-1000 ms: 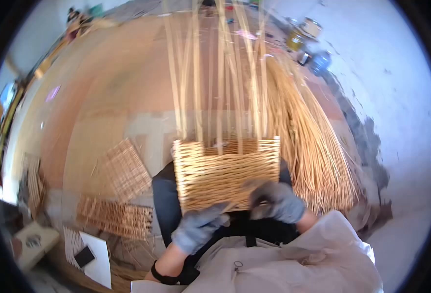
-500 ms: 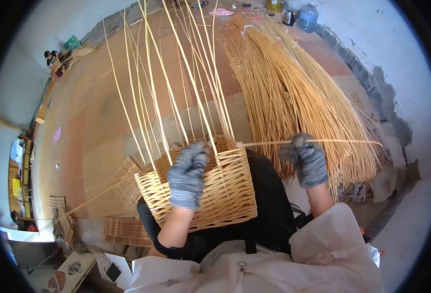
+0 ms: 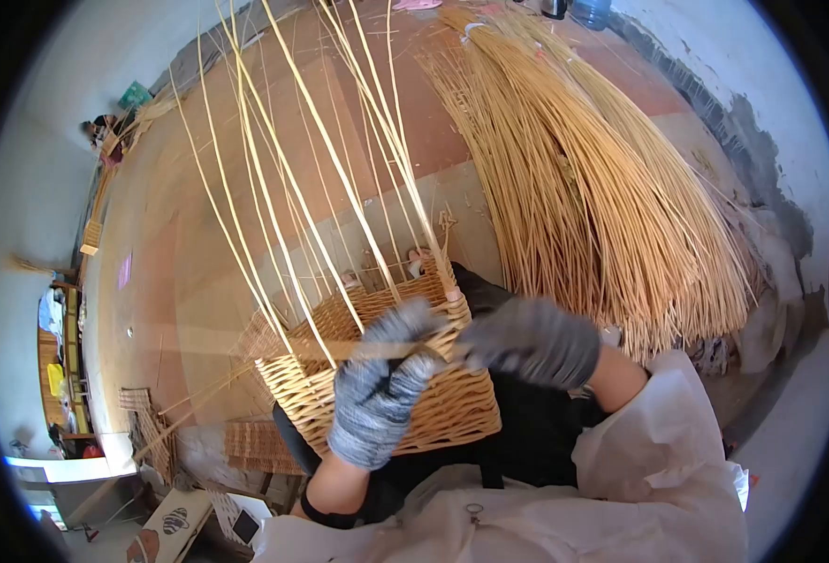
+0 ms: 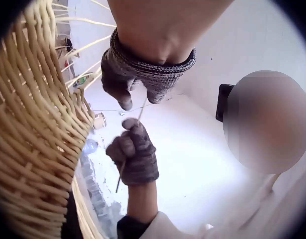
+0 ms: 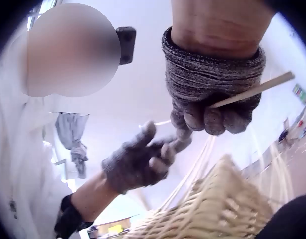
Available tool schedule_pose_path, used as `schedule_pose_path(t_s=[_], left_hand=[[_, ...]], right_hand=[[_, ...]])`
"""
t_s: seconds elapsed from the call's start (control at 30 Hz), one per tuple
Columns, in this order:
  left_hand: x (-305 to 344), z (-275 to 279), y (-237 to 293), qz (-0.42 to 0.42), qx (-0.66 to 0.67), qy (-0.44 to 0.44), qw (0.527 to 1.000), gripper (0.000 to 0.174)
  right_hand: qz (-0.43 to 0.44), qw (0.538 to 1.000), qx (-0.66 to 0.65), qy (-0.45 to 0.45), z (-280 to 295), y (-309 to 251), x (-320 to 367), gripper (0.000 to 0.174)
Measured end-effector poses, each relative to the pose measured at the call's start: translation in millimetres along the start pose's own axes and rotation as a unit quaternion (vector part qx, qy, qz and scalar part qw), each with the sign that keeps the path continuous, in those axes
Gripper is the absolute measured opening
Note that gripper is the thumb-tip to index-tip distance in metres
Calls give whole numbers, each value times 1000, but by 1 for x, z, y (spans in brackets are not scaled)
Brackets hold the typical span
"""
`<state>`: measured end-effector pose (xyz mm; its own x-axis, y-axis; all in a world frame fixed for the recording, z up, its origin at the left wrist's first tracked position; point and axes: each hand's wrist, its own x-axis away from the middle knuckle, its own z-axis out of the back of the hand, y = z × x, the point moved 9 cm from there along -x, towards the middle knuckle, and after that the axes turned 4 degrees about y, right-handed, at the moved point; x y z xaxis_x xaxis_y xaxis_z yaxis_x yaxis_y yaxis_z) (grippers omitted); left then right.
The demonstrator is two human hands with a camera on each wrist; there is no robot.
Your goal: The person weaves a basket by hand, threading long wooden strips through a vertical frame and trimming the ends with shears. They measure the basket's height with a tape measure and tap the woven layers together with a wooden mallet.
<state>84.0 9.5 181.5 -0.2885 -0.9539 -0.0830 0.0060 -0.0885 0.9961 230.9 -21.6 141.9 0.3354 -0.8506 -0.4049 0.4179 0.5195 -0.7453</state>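
The woven basket (image 3: 433, 399) rests on the lap, long pale stakes rising from its rim. My gloved left hand (image 3: 374, 403) is in front of its near wall; in the right wrist view the left hand (image 5: 135, 162) has its thumb apart from loosely bent fingers. My right hand (image 3: 536, 345), blurred, is close beside it near the basket's right corner. Curled fingers of the right hand (image 5: 212, 94) grip a thin strand (image 5: 257, 92). In the left wrist view that strand (image 4: 143, 109) runs from the right hand (image 4: 135, 157) towards the gap between the left hand's (image 4: 143, 74) thumb and fingers.
A large bundle of long strands (image 3: 583, 188) lies on the floor at the right. Woven panels (image 3: 259, 448) lie at the lower left, near a low printed board (image 3: 172, 525). Another person (image 3: 106, 131) is far off at the upper left.
The right hand has come in from the right, with its strand, to beside the left hand. The left hand has moved lower on the basket, and the view has shifted.
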Motion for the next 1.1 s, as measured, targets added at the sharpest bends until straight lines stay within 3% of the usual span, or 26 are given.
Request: schedule_pose_path(t_s=[0.03,0.1,0.13,0.17,0.23,0.27,0.3,0.33,0.37,0.4,0.43,0.47,0.5,0.57,0.7,0.8,0.9,1.0,1.1], left_hand=[[6,6,4,-26,16,15,999,24],[14,24,13,-75,47,46,995,21],[15,46,27,-136,14,101,986,22],[17,73,18,-98,62,183,976,19],[20,75,0,-84,76,190,975,17],[21,72,-15,-38,78,203,975,16],[21,70,-30,7,81,213,974,16],[14,73,-26,-52,109,180,976,15],[11,83,-30,-51,116,208,970,15],[11,92,-34,-49,125,236,962,15],[12,99,-39,-46,134,266,953,15],[11,93,-47,-8,118,245,962,14],[13,98,-65,17,11,258,966,14],[12,89,-78,124,103,268,950,14],[5,92,-80,134,71,213,965,14],[3,77,-54,67,64,150,984,10],[-10,84,-70,183,4,121,976,9],[-20,85,-69,167,-4,98,981,9],[-24,85,-76,191,21,85,978,11]], right_hand=[[63,995,71,-8,-14,-12,-1,27],[21,1000,11,-12,-7,-35,-17,24],[-128,988,-63,-55,-6,-8,-10,24],[-149,986,-65,-23,2,-1,-9,24],[-190,979,-70,35,13,11,-5,24],[-137,990,-35,29,7,4,-13,24],[-142,986,-42,75,10,7,-15,24],[-147,981,-47,122,13,8,-16,25],[-151,973,-51,168,19,10,-15,25],[-204,963,-14,175,25,23,-14,28],[-204,964,-30,168,25,28,-16,30],[-205,965,-47,160,24,32,-17,31],[-206,965,-65,151,20,36,-17,33],[-193,969,-114,103,5,39,-20,37],[-207,953,-210,74,-7,41,-22,42],[-200,965,-146,87,-6,41,-22,45],[-104,991,31,80,5,11,-34,48],[-29,966,250,60,2,-6,-35,54],[-72,976,207,-14,-2,6,-40,52]])
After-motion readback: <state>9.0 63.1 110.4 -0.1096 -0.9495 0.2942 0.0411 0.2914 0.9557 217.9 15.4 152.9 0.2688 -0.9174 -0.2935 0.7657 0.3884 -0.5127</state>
